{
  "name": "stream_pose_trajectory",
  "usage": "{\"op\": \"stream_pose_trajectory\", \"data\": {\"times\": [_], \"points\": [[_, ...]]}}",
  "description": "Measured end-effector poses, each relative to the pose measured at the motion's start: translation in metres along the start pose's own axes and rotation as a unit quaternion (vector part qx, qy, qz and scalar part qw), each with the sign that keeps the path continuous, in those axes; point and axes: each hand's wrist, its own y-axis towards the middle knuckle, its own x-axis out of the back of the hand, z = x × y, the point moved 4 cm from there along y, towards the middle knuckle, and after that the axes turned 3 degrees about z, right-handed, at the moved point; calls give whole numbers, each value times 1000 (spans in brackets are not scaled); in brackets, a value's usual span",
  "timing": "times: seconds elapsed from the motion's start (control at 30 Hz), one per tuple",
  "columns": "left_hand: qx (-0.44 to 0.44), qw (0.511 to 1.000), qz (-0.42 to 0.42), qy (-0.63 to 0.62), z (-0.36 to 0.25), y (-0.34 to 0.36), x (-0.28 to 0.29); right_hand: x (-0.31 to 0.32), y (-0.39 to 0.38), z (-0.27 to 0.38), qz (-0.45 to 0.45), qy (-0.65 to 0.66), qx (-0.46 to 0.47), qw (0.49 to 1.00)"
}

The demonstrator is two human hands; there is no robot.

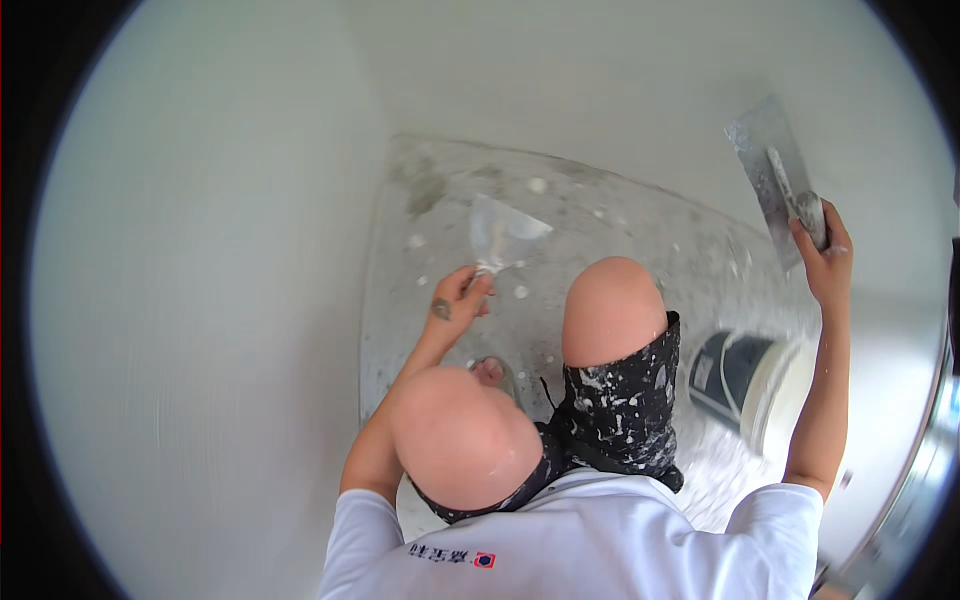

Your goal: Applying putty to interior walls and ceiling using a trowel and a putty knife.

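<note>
While both knees are bent beneath the view, the person grips a tool in each hand. The left hand (pixel 461 298), close to the middle of the view, has its fingers closed around the handle of a broad-bladed putty knife (pixel 505 232). This blade flares away from the fingertips toward 12 to 1 o'clock, above the floor (pixel 600 220). A greyish patch marks the back of that hand near the wrist.

Toward 2 to 3 o'clock, at the end of an outstretched arm, the right hand (pixel 830 255) is clamped on the handle of a rectangular finishing trowel (pixel 765 190). The long metal blade leans toward 11 o'clock, with whitish smears on it, in front of the pale far wall (pixel 560 70); whether it touches that wall cannot be told. Another pale wall (pixel 200 300) fills the 9 o'clock side.

Between 3 and 4 o'clock, below the trowel and beside the right forearm, is a white bucket (pixel 783 395) with a dark band; its exact tilt is hard to judge. Pale blobs and grey smudges dot the floor. At 5 o'clock, dark shorts (pixel 625 410) are spattered with white, and a white T-shirt (pixel 590 540) spans the 6 o'clock edge.
</note>
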Motion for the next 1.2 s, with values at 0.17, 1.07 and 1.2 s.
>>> {"op": "stream_pose_trajectory", "data": {"times": [0.17,1.07,1.2], "points": [[66,994,81,26,27,53,-1,44,-12,-137,-19,-125,-56,990],[98,983,-18,152,-41,-71,76,-93,-104,-330,530,-281,-183,779],[108,979,14,171,-55,-70,64,-76,-97,-316,549,-160,-317,757]]}}
